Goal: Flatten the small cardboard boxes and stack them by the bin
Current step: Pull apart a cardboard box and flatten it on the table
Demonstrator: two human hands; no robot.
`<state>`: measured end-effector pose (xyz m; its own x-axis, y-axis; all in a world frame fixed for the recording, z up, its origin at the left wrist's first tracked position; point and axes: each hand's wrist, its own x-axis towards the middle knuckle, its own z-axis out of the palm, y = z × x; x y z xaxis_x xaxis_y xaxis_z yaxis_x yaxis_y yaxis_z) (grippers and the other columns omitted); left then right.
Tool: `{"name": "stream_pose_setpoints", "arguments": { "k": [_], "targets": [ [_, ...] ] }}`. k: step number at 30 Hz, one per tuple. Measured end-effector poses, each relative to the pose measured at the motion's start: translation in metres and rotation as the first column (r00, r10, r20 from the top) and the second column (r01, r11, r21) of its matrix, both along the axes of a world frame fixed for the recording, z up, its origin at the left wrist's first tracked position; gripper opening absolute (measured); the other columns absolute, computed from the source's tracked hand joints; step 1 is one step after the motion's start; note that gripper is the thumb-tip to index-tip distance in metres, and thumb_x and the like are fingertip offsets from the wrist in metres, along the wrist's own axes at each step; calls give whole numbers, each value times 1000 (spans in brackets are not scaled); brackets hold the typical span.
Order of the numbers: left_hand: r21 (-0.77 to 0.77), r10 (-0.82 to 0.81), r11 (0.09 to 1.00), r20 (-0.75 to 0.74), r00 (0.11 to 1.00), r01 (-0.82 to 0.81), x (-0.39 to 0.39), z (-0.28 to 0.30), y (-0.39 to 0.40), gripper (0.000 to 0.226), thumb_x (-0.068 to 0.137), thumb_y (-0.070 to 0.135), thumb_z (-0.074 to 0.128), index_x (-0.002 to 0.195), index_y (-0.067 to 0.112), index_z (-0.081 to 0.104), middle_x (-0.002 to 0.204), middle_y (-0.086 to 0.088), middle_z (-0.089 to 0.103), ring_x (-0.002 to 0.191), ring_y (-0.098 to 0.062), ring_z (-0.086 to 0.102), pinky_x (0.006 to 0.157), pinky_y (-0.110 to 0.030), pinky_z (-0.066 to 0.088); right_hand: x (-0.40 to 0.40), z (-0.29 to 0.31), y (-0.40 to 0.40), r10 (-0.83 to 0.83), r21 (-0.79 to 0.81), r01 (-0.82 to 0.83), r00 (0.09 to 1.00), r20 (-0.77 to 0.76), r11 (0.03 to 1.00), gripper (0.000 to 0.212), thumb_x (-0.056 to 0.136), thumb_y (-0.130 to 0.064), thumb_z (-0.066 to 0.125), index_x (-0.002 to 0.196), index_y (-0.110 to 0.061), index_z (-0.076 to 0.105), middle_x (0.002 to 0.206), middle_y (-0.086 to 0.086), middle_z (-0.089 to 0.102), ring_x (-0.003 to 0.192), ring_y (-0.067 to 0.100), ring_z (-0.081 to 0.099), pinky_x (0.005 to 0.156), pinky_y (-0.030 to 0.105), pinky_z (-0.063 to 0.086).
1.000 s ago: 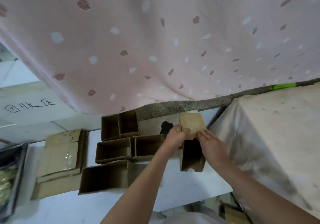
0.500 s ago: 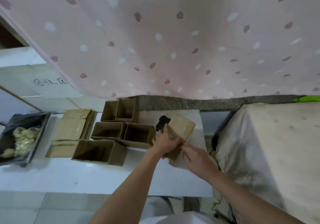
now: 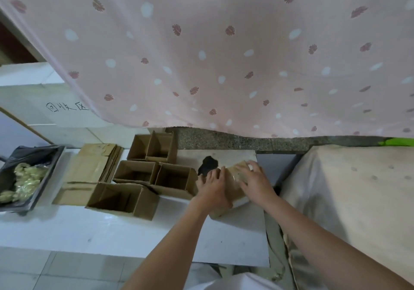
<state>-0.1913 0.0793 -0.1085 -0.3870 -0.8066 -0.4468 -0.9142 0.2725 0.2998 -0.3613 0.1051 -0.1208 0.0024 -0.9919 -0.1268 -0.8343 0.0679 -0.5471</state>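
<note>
Small brown cardboard box (image 3: 233, 184), upright and open-mouthed between the hands a second ago, now lying collapsed on the white counter (image 3: 134, 233) near its right end. Being pressed down by both hands: left hand (image 3: 214, 187) lying over its near-left part with fingers straight and slightly spread, right hand (image 3: 255, 181) lying over its far-right part, fingers likewise extended. Neither grip curling round the cardboard; both flat, pushing rather than pinching. Half a second ago still being folded in the air, tilted; now seemingly flat against the counter, though hidden largely beneath the hands, so perhaps not fully creased.

Meaning for the task: flattening of this box nearly done, pending a last press, with carrying to the pile still ahead. Waiting at the left: pile of flattened brown cardboard sheets (image 3: 89, 173), just beside the black-lined bin of pale scraps (image 3: 24, 177). Standing between pile and hands: four open brown boxes (image 3: 139, 173), not yet flattened.

Lying with its long axis running diagonally, from near-left to far-right, the far end pointing toward the counter's far right corner and the pink leaf-patterned curtain (image 3: 224, 54). Near short edge showing pale below the left wrist. Touching or just beside the nearest open box on its left side; hard telling which.
</note>
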Motion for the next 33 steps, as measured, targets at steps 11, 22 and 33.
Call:
{"name": "stream_pose_setpoints", "arguments": {
  "k": [11,22,33],
  "targets": [
    [-269,-90,956,103,991,114,7,-20,27,99,95,74,24,157,7,-16,164,-8,-23,144,-20,-32,117,-39,-21,13,-12,21,-99,-100,112,987,123,989,24,88,-23,69,112,-26,69,126,2,35,118,26,45,103,38,43],
    [-286,-31,955,148,989,72,2,-28,34,87,98,69,12,156,12,-21,163,-4,-28,145,-18,-33,118,-41,-22,22,-12,6,-161,43,155,957,241,987,14,87,-30,72,95,-34,61,113,-6,28,117,16,32,101,25,35],
    [-301,-33,950,144,989,76,3,-34,35,90,96,72,9,156,12,-22,163,-4,-28,147,-19,-33,122,-44,-18,29,4,-18,-173,183,149,977,122,972,13,92,-24,58,82,-32,54,106,-4,29,101,21,33,90,31,24]
  ]
}}
